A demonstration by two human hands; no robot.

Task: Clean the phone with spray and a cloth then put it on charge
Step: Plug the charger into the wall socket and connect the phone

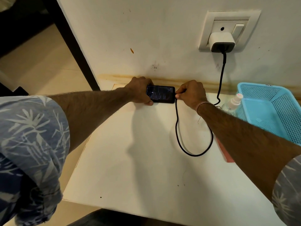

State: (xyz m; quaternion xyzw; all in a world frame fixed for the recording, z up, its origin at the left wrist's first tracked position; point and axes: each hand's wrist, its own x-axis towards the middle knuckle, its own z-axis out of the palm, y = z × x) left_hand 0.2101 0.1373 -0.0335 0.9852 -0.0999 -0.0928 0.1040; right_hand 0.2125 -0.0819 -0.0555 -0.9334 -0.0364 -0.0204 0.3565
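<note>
The white table (146,168) filled the lower middle of the frame, with a blue basket (270,111) at the right edge and a clear spray bottle (232,101) leaning against its near wall, apparently set aside. The phone (160,94) lay flat at the table's far edge by the wall, screen lit, gripped at its left end by the left hand (140,91), seemingly to brace it. The right hand (190,93) pinched the black cable (177,128) at the phone's right end, probably seating the plug; the cable looped back up to the white charger (221,41) at upper right.
</note>
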